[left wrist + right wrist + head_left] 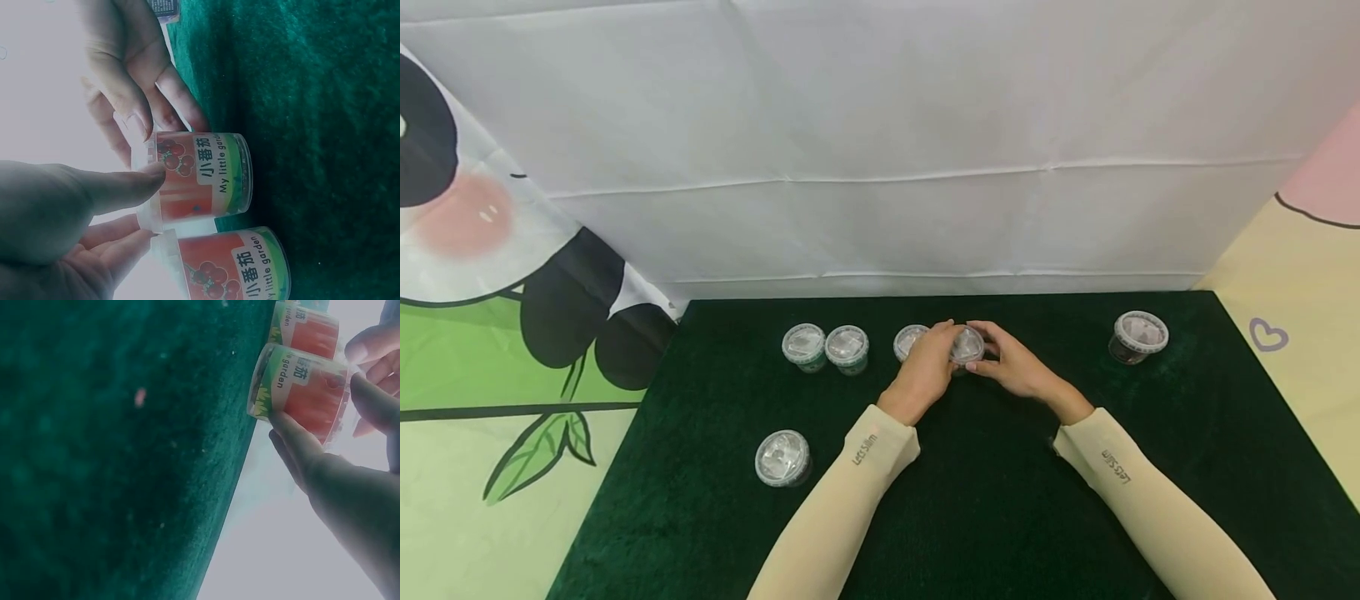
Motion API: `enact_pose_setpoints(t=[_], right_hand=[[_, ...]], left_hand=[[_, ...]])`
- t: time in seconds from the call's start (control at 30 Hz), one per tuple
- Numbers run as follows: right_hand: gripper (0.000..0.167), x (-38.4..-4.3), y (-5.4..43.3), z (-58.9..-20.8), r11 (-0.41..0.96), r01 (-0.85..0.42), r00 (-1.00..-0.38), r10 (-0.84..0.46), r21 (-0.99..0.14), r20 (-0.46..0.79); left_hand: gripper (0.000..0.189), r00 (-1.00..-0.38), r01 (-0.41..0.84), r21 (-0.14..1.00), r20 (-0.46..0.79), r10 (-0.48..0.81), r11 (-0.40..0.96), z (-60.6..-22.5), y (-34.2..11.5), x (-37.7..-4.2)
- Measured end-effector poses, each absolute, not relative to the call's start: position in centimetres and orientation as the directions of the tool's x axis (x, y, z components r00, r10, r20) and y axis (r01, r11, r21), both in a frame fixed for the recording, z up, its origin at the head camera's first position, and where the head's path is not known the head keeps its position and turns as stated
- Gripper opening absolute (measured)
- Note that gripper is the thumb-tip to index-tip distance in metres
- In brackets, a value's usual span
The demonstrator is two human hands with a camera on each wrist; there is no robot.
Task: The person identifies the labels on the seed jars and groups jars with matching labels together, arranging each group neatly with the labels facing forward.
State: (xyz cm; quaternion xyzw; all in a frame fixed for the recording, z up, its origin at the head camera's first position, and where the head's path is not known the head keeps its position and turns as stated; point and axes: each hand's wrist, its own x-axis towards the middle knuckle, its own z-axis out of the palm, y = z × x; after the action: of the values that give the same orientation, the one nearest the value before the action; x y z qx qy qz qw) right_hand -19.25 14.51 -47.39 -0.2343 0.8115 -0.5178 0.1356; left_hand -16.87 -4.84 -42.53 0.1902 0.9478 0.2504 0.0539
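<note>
Both hands meet at one small plastic tub (967, 344) with a clear lid, near the back of the table. Its red and green label shows tomatoes and "My little garden" in the left wrist view. My left hand (927, 367) holds it near the lid, thumb on the near side. From the right, the thumb and fingers of my right hand (1017, 365) grip the same tub (306, 394). A matching tomato tub (234, 269) stands close beside it on the left; the left hand partly covers its lid (907, 338) in the head view.
Two lidded tubs, one (804, 346) left of the other (847, 348), stand side by side at the back left. Another tub (782, 458) is nearer the front left. A darker-labelled tub (1139, 335) stands far right. Dark green cloth covers the table (992, 517); a white curtain (880, 225) hangs behind.
</note>
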Motion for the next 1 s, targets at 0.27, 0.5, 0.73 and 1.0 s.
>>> enact_pose_setpoints(t=[0.27, 0.5, 0.73, 1.0], right_hand=[[0.068, -19.1, 14.4, -47.5, 0.383, -0.245, -0.854, -0.520, -0.891, 0.011], [0.073, -18.7, 15.3, -47.3, 0.393, -0.210, -0.869, -0.495, -0.895, -0.014], [0.070, -17.7, 17.5, -46.5, 0.373, -0.214, -0.883, -0.468, -0.903, 0.016], [0.068, -16.0, 19.9, -45.1, 0.360, -0.223, -0.904, -0.423, -0.906, 0.054]], left_hand=[[0.054, -0.921, 0.346, 0.464, -0.001, 0.391, 0.815, -42.8, -5.0, -16.7], [0.065, -0.910, 0.387, 0.474, 0.056, 0.411, 0.791, -42.8, -5.0, -15.9], [0.065, -0.911, 0.395, 0.502, 0.109, 0.397, 0.769, -42.4, -4.8, -15.1], [0.067, -0.911, 0.394, 0.598, 0.154, 0.382, 0.698, -42.1, -3.9, -13.9]])
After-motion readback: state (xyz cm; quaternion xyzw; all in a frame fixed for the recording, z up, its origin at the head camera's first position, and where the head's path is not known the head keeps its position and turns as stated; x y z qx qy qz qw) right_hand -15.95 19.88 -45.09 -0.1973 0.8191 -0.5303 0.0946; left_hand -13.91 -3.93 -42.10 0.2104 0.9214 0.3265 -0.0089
